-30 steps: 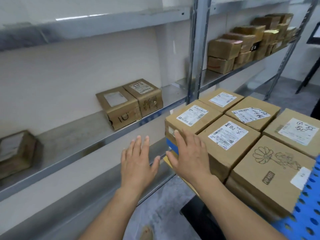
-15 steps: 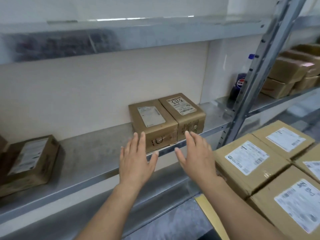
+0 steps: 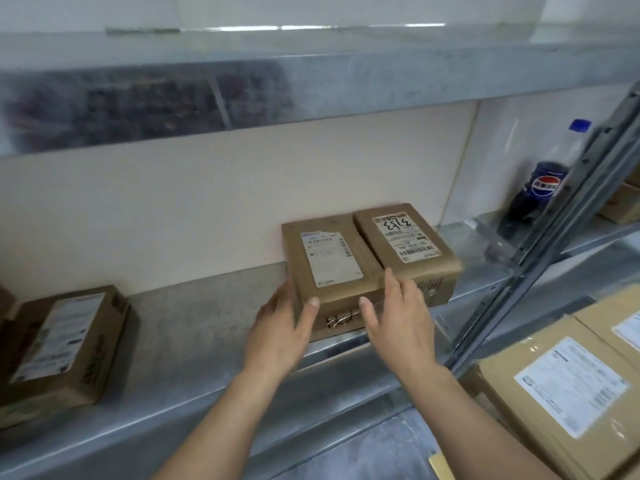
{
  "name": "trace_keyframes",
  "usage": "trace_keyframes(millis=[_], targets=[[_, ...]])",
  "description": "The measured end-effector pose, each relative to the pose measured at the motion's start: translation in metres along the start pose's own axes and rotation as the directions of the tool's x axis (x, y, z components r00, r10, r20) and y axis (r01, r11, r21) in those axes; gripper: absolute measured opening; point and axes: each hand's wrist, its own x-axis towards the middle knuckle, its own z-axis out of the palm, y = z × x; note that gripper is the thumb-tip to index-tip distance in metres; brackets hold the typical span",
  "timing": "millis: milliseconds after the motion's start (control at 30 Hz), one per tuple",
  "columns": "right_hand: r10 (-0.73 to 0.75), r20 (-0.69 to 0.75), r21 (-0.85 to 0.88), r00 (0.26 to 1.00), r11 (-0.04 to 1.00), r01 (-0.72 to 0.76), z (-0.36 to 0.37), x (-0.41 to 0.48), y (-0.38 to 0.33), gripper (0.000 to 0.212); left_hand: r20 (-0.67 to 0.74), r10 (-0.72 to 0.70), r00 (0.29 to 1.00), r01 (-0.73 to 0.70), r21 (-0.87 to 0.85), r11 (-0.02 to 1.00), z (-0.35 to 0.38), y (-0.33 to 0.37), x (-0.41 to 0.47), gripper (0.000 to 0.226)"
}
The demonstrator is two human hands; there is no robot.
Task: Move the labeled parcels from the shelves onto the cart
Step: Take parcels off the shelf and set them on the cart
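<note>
Two brown labeled parcels sit side by side on the metal shelf [image 3: 194,320], against the wall. My left hand [image 3: 277,330] holds the left parcel [image 3: 329,261] at its left side, thumb over the top front edge. My right hand [image 3: 398,320] holds the same parcel at its right front corner, fingers lying on top at the seam with the right parcel [image 3: 405,237], thumb on the front face. At the lower right, labeled parcels on the cart [image 3: 568,386] lie flat; the cart itself is hidden.
Another labeled parcel [image 3: 62,344] lies on the shelf at the far left. A cola bottle [image 3: 543,181] stands at the shelf's right end behind a slanted metal upright [image 3: 568,237]. An upper shelf [image 3: 311,74] hangs overhead.
My view swung left from the cart to the shelf. Both hands reached forward with straight fingers and now clasp the left parcel of the pair.
</note>
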Motion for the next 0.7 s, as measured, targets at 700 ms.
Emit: trace_keyframes(millis=[700], targets=[[-0.131, 0.386, 0.665, 0.913, 0.726, -0.177, 0.011, -0.015, -0.013, 0.058, 0.196, -0.002, 0.981, 0.100, -0.490, 0.866, -0.039, -0.040, -0.013, 0.056]])
